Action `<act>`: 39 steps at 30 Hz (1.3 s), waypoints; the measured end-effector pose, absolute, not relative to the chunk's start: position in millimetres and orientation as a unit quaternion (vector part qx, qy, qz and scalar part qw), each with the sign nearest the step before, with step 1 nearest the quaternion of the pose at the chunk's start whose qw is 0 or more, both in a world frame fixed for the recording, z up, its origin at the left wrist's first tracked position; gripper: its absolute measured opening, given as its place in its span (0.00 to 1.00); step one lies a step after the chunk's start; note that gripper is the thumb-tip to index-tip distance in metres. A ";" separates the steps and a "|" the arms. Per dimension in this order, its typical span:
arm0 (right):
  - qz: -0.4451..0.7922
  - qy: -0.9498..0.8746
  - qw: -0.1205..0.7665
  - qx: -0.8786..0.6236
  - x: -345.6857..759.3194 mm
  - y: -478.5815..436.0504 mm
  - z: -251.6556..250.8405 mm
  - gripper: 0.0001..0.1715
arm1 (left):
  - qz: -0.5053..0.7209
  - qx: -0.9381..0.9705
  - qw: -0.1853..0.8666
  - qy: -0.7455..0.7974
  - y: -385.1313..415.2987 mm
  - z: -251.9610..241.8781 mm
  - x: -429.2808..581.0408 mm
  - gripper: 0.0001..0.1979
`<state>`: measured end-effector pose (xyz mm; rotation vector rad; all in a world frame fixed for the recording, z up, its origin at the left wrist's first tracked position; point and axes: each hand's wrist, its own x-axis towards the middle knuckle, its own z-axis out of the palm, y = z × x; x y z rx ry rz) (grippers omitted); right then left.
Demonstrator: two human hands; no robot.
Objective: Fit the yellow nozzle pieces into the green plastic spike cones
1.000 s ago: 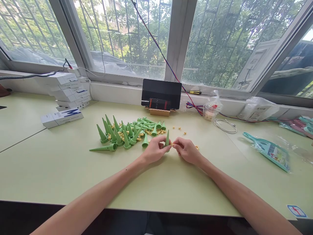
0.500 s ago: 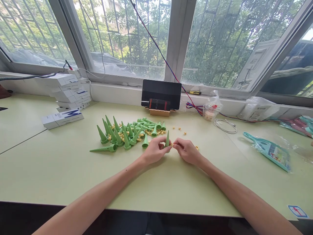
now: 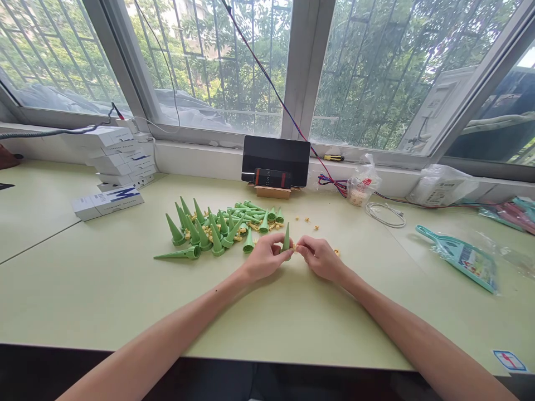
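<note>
Daylight comes through barred windows (image 3: 234, 61) with foliage beyond; below them spreads a pale green bench (image 3: 234, 312), with a dark tablet (image 3: 276, 153) and a phone (image 3: 271, 178) propped near its far edge; both forearms reach in from the near edge, the left slanting up to the right, the right slanting up to the left, so that the hands come close together around the middle of the bench; the left hand (image 3: 263, 257) is closed round a green cone (image 3: 286, 238), thumb towards the right hand and fingers curled about it, and the cone stands with its tip up, its lower part partly covered; the right hand (image 3: 321, 258) is bent inwards at the wrist, thumb and forefinger pinched on a small yellow piece (image 3: 295, 247) just beside the cone; whether that piece is fixed into the cone I cannot tell; left of the hands lies a heap of green cones (image 3: 216, 242) mixed with yellow bits, some upright and others on their sides; beyond the right hand, three loose yellow pieces (image 3: 307, 219) are scattered on the bench.
</note>
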<state>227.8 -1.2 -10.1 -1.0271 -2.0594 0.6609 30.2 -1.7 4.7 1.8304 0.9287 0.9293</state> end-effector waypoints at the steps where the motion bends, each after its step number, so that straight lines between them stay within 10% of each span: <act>1: 0.258 -0.801 0.364 -0.399 227.8 -1.0 -10.1 0.14 | 0.373 0.733 0.430 0.371 -1.8 4.8 30.2 0.10; 39: 0.137 -0.790 0.453 -0.390 222.4 -9.6 -6.7 0.14 | 0.462 0.680 0.494 0.283 0.7 4.3 31.9 0.09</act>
